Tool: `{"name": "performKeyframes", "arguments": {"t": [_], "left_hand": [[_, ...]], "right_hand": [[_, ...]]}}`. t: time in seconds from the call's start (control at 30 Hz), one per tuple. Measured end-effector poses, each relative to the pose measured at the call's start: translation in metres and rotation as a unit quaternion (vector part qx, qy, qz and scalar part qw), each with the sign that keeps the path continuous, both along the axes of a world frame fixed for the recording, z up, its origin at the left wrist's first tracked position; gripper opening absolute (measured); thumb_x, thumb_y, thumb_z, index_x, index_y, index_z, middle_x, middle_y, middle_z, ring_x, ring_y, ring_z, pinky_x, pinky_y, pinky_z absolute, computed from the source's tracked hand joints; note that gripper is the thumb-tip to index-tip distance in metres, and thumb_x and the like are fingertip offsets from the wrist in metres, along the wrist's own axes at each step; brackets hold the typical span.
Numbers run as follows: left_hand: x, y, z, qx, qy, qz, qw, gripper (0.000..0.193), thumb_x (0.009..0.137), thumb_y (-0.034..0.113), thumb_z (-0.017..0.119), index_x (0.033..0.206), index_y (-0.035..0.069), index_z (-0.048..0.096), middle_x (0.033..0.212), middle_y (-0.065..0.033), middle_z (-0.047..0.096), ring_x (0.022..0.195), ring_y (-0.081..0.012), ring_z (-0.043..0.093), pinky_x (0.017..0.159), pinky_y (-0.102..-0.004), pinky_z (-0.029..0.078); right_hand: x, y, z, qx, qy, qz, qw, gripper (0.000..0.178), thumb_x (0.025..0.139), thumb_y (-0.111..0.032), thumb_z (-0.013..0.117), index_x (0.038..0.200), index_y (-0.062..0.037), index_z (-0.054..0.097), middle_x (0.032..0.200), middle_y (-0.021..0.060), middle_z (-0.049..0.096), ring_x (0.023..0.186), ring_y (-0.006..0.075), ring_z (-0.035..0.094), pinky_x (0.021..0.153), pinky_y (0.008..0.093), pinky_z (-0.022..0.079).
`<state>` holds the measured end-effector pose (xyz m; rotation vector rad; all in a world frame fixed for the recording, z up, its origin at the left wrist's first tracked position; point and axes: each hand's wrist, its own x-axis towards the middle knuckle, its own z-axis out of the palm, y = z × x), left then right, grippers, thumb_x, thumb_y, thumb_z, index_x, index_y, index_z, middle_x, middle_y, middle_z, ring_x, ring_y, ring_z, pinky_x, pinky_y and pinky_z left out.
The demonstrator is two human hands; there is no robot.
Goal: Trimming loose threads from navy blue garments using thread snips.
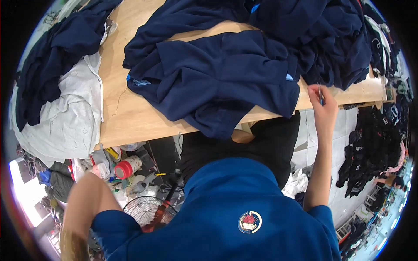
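My right hand [322, 103] is closed at the table's front edge, to the right of the garment. Pinched in it is a small slim tool [321, 101] with a thin metal tip and a blue part; its exact kind is too small to make out. A navy blue garment [217, 74] lies rumpled in front of me, with crossing seams and light blue bits at its ends. Its near part hangs over the table edge towards my lap. My left arm [89, 191] is bent back at the elbow, blurred, and its hand is out of the picture.
The wooden table [126, 126] carries a large heap of navy garments [326, 39] at the far right. More navy cloth [65, 56] and a white cloth [78, 113] drape over its left end. Below left stand a red-and-white container [127, 168] and a fan [146, 209].
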<state>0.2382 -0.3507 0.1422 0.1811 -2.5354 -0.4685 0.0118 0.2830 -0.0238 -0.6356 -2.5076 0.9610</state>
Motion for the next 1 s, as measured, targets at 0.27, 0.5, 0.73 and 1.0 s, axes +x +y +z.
{"name": "performKeyframes", "arguments": {"t": [0.27,0.5,0.73,1.0], "left_hand": [[-0.014,-0.009,0.005,0.034,-0.066,-0.067,0.995,0.020,0.081,0.013,0.057,0.077,-0.005,0.065,0.071,-0.0136,0.063,0.064,-0.0219,0.061,0.062,-0.0345,0.049],[-0.075,0.043,-0.027,0.092,-0.109,-0.153,0.978,0.021,0.082,0.014,0.057,0.077,-0.005,0.065,0.071,-0.0131,0.064,0.065,-0.0211,0.061,0.062,-0.0335,0.049],[-0.115,0.064,-0.034,0.129,-0.169,-0.240,0.947,0.023,0.084,0.016,0.056,0.078,-0.004,0.065,0.072,-0.0125,0.064,0.065,-0.0203,0.061,0.063,-0.0324,0.049],[-0.113,0.071,-0.037,0.171,-0.248,-0.288,0.909,0.025,0.086,0.017,0.055,0.078,-0.004,0.066,0.073,-0.0118,0.064,0.066,-0.0193,0.062,0.064,-0.0310,0.049]], "right_hand": [[-0.014,-0.083,-0.007,-0.082,-0.040,0.251,0.964,0.018,0.075,-0.004,0.063,0.093,-0.0047,0.062,0.083,0.0077,0.063,0.071,0.0175,0.061,0.064,0.0268,0.047],[0.008,-0.127,-0.030,-0.034,-0.043,0.383,0.922,0.016,0.074,-0.009,0.063,0.090,-0.0084,0.059,0.079,0.0079,0.060,0.070,0.0272,0.062,0.061,0.0359,0.049],[0.020,-0.121,-0.027,-0.026,-0.080,0.379,0.922,0.018,0.073,-0.005,0.063,0.091,-0.0064,0.060,0.081,0.0065,0.062,0.073,0.0238,0.062,0.064,0.0308,0.049],[0.026,-0.070,-0.034,-0.004,-0.083,0.190,0.978,0.031,0.071,-0.005,0.064,0.101,-0.0095,0.059,0.090,0.0084,0.063,0.078,0.0261,0.064,0.068,0.0318,0.051]]}}
